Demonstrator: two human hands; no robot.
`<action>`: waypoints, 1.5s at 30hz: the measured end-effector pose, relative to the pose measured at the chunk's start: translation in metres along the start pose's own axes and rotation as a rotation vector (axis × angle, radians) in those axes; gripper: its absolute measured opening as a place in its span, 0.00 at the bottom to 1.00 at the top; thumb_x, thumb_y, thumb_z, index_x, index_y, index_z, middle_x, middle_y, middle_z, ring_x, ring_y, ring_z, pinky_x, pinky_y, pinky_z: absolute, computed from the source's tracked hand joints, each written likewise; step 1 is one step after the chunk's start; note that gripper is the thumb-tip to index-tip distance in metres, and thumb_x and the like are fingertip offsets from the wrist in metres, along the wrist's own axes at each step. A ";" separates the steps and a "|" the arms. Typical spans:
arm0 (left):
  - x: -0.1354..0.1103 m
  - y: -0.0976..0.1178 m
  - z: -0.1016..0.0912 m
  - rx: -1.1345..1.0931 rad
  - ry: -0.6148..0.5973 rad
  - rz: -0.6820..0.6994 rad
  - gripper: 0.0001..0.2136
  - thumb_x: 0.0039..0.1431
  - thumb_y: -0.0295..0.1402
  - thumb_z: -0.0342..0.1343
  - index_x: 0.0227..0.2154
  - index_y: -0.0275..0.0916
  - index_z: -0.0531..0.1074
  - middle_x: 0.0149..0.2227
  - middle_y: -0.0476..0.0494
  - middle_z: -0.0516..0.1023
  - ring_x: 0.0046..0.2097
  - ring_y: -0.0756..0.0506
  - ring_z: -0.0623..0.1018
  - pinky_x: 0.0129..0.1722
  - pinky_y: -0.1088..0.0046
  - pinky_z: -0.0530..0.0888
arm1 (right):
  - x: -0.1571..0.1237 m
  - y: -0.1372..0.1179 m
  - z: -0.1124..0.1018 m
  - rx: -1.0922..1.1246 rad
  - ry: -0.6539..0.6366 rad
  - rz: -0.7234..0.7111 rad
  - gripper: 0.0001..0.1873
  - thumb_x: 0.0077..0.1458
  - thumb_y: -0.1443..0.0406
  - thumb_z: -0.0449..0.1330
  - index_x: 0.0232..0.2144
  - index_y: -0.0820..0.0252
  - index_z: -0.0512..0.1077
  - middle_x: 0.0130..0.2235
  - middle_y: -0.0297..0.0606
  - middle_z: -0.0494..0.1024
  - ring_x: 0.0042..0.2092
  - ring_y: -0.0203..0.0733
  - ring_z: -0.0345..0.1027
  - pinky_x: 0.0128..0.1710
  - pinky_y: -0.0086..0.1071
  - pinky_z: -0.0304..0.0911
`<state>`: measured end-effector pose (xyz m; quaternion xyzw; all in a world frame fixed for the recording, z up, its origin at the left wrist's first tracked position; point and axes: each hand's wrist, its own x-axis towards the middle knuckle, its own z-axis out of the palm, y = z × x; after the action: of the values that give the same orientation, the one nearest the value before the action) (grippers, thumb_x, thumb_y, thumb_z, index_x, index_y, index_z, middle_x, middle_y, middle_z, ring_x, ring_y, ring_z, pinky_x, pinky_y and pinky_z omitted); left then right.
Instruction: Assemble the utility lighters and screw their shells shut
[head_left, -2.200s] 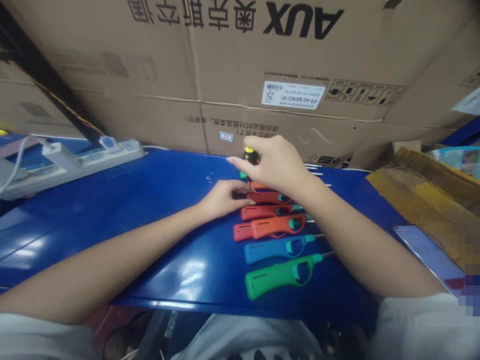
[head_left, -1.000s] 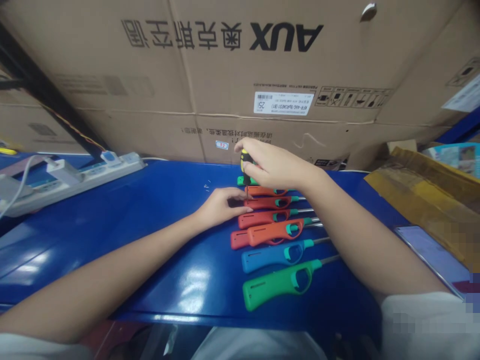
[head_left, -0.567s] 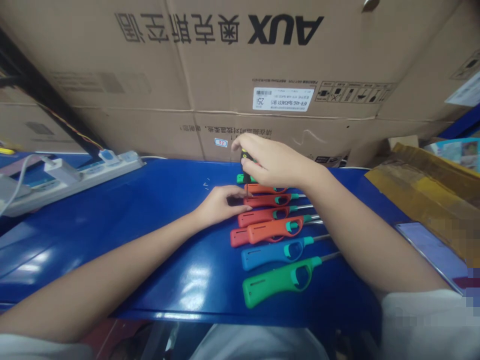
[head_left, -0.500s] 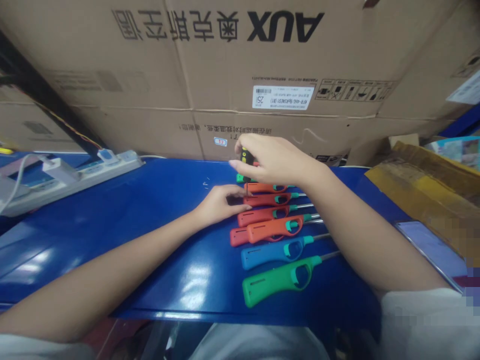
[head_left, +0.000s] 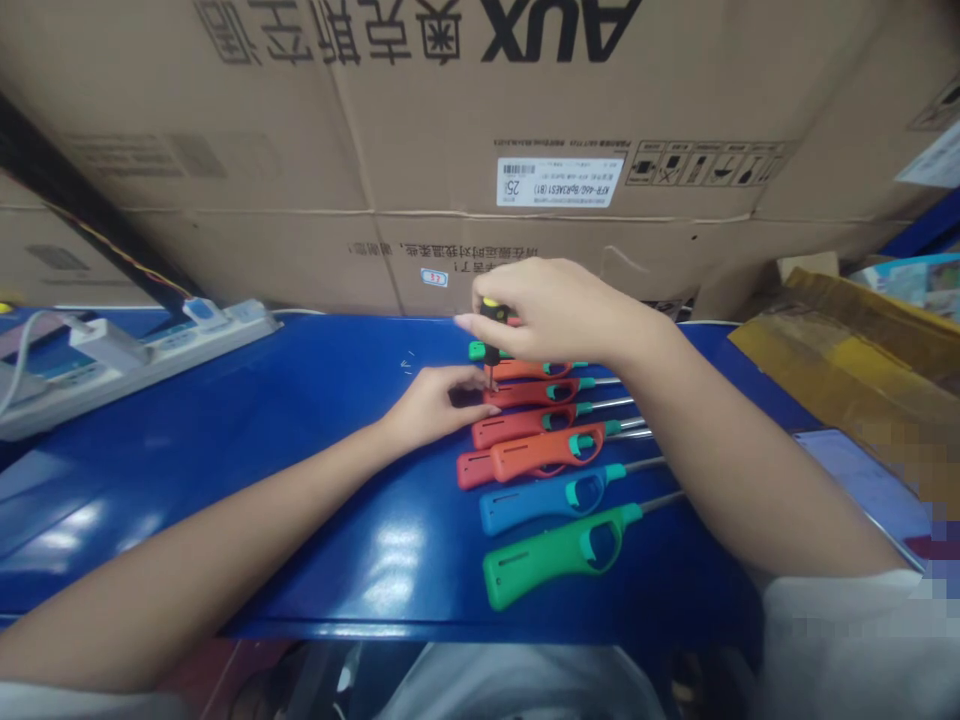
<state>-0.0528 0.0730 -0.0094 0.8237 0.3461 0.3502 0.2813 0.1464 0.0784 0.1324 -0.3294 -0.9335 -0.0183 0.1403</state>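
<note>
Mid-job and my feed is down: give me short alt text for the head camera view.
The right hand holds a black-and-yellow screwdriver upright, tip down among the rearmost lighters. The left hand rests at their nose ends. Red, orange, blue and green utility lighters lie side by side on a blue bench.

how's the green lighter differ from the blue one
The green utility lighter has a green body, the blue utility lighter a blue body with a teal trigger guard. The green one lies nearest the person, the blue one just beyond it. Both lie flat on the blue bench, metal nozzles pointing right.
</note>
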 end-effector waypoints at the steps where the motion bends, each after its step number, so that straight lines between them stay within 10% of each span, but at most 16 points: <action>1: 0.000 0.000 0.000 0.001 -0.002 -0.001 0.11 0.58 0.36 0.67 0.41 0.37 0.78 0.41 0.44 0.84 0.43 0.44 0.83 0.49 0.65 0.79 | 0.000 -0.001 -0.001 0.014 -0.001 0.002 0.12 0.64 0.62 0.51 0.42 0.61 0.71 0.44 0.43 0.78 0.39 0.44 0.67 0.36 0.35 0.55; 45: 0.007 0.009 -0.006 0.134 -0.081 0.035 0.10 0.61 0.40 0.63 0.37 0.38 0.75 0.36 0.45 0.81 0.38 0.45 0.80 0.42 0.69 0.77 | 0.003 -0.002 0.005 -0.038 0.061 0.067 0.16 0.63 0.63 0.49 0.47 0.63 0.71 0.43 0.47 0.80 0.38 0.47 0.71 0.34 0.36 0.55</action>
<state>-0.0507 0.0743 0.0028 0.8600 0.3426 0.2975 0.2333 0.1416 0.0792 0.1288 -0.3624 -0.9168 -0.0413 0.1628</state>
